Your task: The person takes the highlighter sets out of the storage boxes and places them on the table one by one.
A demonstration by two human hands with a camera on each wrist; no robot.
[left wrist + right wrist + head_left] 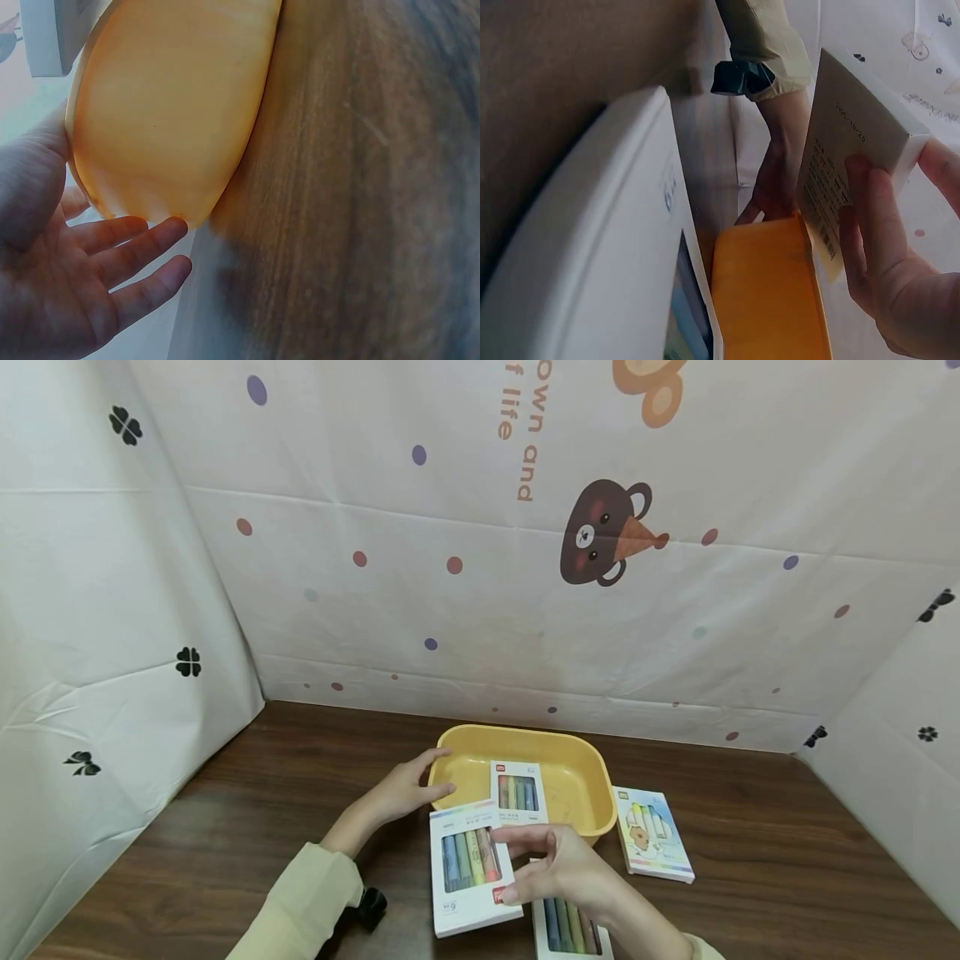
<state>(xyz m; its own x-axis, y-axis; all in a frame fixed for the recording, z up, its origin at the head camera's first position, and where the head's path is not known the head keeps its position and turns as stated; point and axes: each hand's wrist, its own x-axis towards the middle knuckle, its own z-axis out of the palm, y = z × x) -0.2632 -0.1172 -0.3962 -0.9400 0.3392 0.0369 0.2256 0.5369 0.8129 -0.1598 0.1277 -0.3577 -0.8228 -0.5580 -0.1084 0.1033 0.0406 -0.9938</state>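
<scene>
My right hand [558,868] grips a white windowed crayon box [467,881], thumb on its face and fingers at its edge. The box is tilted in front of the yellow plastic basin [606,793]; its printed back [832,150] shows in the right wrist view. On the basin's left rim, my left hand [401,789] holds on with thumb over the rim, and other fingers lie along the outer wall in the left wrist view. Inside the basin stands a second crayon box [517,785], its lower end partly hidden by the held one.
Another windowed crayon box [558,935] lies on the dark wooden table [300,793] under my right forearm. Right of the basin lies a box with a cartoon picture [652,835]. A printed white cloth [487,610] hangs behind and along both sides.
</scene>
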